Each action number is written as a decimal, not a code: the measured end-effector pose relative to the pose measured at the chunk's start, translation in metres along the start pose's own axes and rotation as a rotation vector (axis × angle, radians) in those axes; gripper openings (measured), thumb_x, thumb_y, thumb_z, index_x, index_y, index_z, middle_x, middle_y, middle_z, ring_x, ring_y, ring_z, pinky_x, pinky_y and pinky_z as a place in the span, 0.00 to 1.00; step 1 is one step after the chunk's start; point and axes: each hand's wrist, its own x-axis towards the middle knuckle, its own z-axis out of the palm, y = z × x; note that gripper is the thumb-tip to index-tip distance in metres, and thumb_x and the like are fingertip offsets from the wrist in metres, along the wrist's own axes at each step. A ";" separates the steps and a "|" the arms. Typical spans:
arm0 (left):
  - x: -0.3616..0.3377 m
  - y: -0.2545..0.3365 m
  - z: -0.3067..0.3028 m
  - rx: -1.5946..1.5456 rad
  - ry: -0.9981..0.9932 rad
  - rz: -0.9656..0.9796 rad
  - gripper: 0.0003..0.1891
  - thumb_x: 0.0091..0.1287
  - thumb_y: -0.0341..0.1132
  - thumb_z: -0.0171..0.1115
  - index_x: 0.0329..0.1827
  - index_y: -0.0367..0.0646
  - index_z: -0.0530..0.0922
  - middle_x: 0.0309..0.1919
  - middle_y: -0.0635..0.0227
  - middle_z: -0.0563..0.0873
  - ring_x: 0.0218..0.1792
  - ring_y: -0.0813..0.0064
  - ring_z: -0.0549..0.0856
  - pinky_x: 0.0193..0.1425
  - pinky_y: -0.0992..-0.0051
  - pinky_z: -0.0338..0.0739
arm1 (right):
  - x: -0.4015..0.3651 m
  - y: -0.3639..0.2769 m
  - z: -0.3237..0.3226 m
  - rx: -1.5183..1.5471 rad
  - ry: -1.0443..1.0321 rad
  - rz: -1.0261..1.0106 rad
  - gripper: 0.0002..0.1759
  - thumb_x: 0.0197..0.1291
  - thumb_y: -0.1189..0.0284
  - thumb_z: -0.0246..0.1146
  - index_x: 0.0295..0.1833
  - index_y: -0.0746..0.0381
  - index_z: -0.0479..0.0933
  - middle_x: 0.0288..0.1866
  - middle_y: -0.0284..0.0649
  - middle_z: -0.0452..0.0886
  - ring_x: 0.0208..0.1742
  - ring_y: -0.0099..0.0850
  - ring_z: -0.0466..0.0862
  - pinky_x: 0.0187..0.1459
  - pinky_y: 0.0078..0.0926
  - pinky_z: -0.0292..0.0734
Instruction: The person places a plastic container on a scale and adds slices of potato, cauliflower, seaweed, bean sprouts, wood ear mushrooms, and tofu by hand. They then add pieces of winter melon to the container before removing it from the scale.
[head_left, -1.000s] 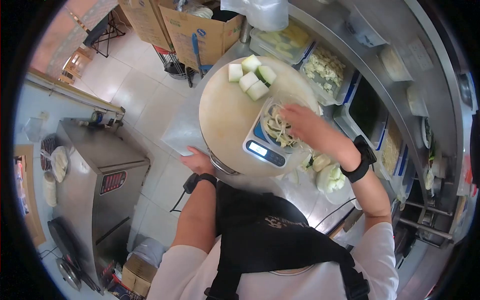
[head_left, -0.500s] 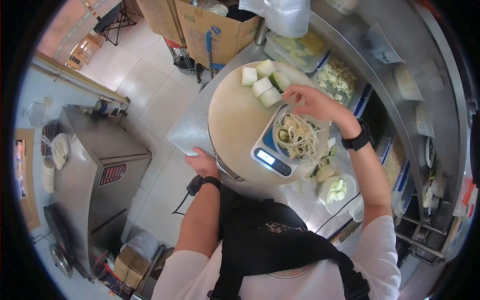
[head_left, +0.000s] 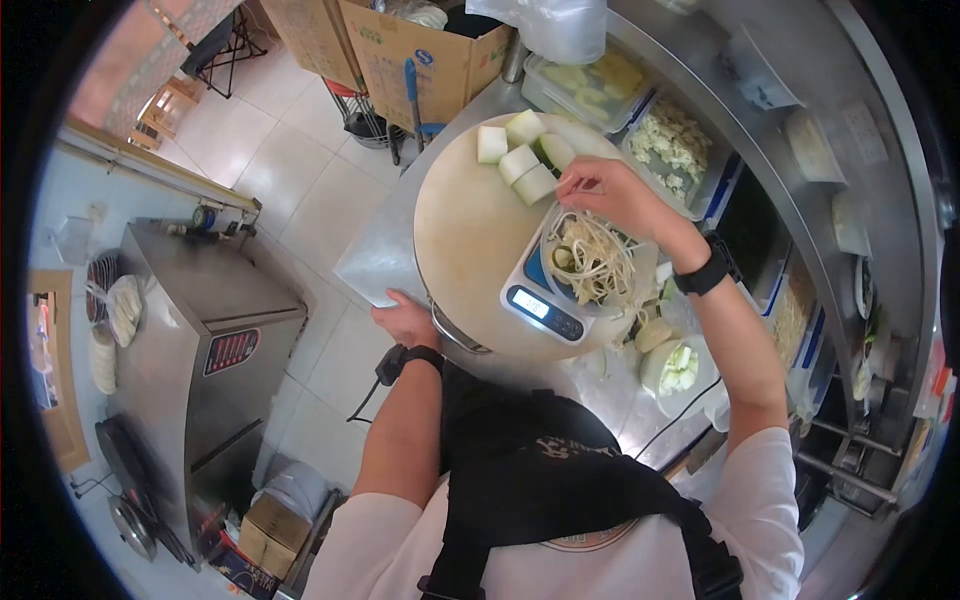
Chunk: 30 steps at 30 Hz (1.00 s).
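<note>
Pinching hand: the right hand (head_left: 610,195) hangs over the far rim of the bowl (head_left: 556,228), thumb and fingertips (head_left: 572,186) drawn together. Whether a shred sits between them cannot be told.
Resting hand: the left hand (head_left: 405,322) lies flat with fingers loosely spread on the edge of the counter (head_left: 375,265), just beside the board (head_left: 465,220), and grips nothing.
Bowl: clear, heaped with pale shreds (head_left: 595,262), standing on the scale (head_left: 540,305).
Scale: on the near right part of the board, display lit.
Board: round and pale, lying on the counter.
Melon chunks (head_left: 520,158): white with green rind, at the board's far edge, just beside the right fingertips.
Tubs (head_left: 590,85): clear, holding cut vegetables, behind the board.
Box (head_left: 410,50): cardboard, beyond the counter's far end.
</note>
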 end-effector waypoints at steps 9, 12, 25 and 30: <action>0.001 -0.002 0.004 0.042 0.028 0.014 0.25 0.65 0.47 0.49 0.46 0.27 0.67 0.44 0.40 0.74 0.45 0.43 0.76 0.48 0.55 0.72 | -0.084 -0.051 -0.002 -0.562 0.095 -0.255 0.15 0.48 0.77 0.65 0.45 0.64 0.77 0.54 0.40 0.73 0.46 0.35 0.73 0.48 0.28 0.70; -0.001 0.000 0.003 0.065 0.035 0.013 0.25 0.66 0.47 0.49 0.47 0.27 0.67 0.44 0.40 0.74 0.44 0.43 0.76 0.48 0.55 0.72 | -0.112 -0.040 -0.012 -0.408 0.144 -0.137 0.14 0.50 0.75 0.65 0.45 0.63 0.77 0.52 0.37 0.75 0.40 0.29 0.74 0.44 0.23 0.71; 0.003 -0.011 0.010 0.043 0.075 0.055 0.26 0.66 0.49 0.48 0.48 0.28 0.67 0.44 0.41 0.74 0.42 0.44 0.77 0.46 0.54 0.74 | -0.147 -0.002 0.058 0.032 0.475 0.433 0.16 0.50 0.72 0.64 0.39 0.63 0.64 0.25 0.39 0.70 0.26 0.30 0.69 0.31 0.28 0.67; -0.002 -0.002 0.005 0.040 0.065 -0.012 0.27 0.64 0.51 0.49 0.48 0.29 0.68 0.43 0.42 0.75 0.42 0.44 0.78 0.46 0.56 0.74 | -0.106 -0.021 0.026 -0.214 0.418 0.221 0.10 0.49 0.84 0.58 0.33 0.65 0.64 0.25 0.34 0.66 0.26 0.23 0.66 0.30 0.20 0.64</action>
